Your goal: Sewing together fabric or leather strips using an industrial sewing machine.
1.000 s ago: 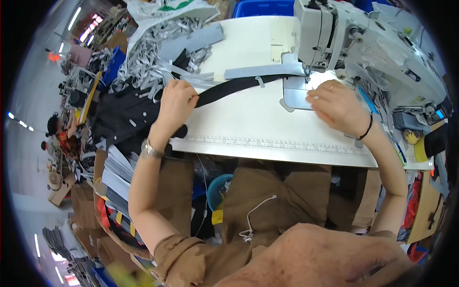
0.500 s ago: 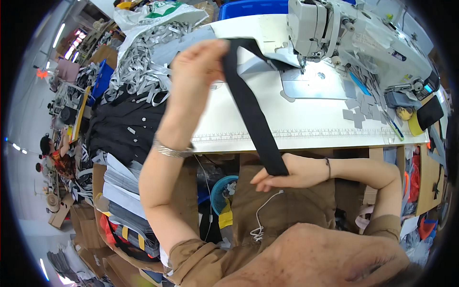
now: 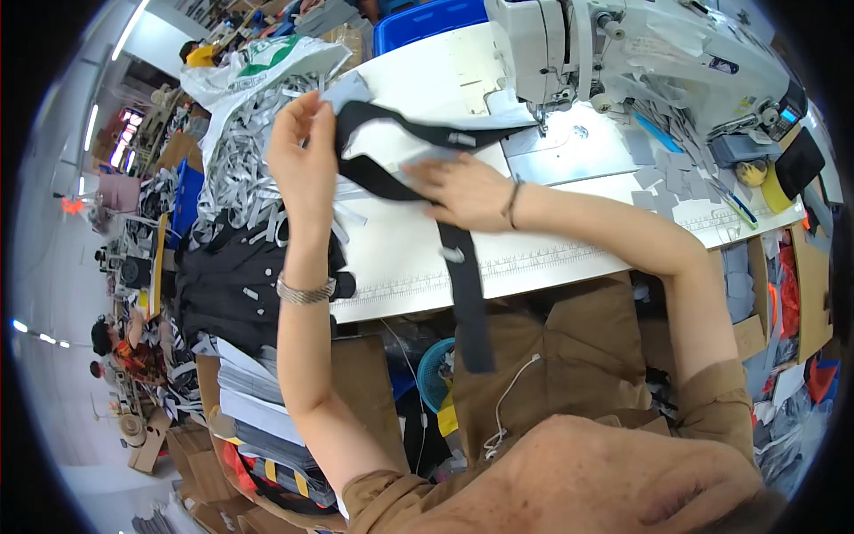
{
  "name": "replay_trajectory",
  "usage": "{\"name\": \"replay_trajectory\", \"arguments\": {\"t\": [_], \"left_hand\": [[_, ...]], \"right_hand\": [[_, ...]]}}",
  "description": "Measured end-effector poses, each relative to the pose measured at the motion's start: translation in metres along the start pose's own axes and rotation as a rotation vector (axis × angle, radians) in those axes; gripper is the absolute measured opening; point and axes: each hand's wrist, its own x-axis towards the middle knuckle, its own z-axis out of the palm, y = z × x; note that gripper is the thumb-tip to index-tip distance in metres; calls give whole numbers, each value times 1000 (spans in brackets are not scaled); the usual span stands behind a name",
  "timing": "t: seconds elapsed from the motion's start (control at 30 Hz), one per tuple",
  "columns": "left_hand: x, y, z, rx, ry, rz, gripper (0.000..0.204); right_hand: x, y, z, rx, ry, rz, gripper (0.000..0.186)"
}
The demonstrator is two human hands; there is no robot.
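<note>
Head view: my left hand is raised, fingers pinched on one end of the black strap, left of the sewing machine. My right hand presses flat, fingers spread, on the strap, which hangs over the white table edge.

White sewing machine sits just past the right hand, its metal plate right beside that hand. Grey fabric cut-outs lie scattered further right, near a yellow tape roll. Beyond the left hand, a heap of grey strips. Below the left wrist, folded black garments. Blue crate stands behind both hands.
</note>
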Motion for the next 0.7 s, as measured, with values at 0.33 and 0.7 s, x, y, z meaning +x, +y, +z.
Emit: {"name": "replay_trajectory", "arguments": {"t": [0.33, 0.7], "left_hand": [[-87, 6, 129, 178, -868, 802, 24], [-78, 40, 113, 350, -602, 372, 22]], "right_hand": [[-171, -19, -79, 22, -154, -188, 70], [-131, 63, -64, 46, 192, -36, 60]]}}
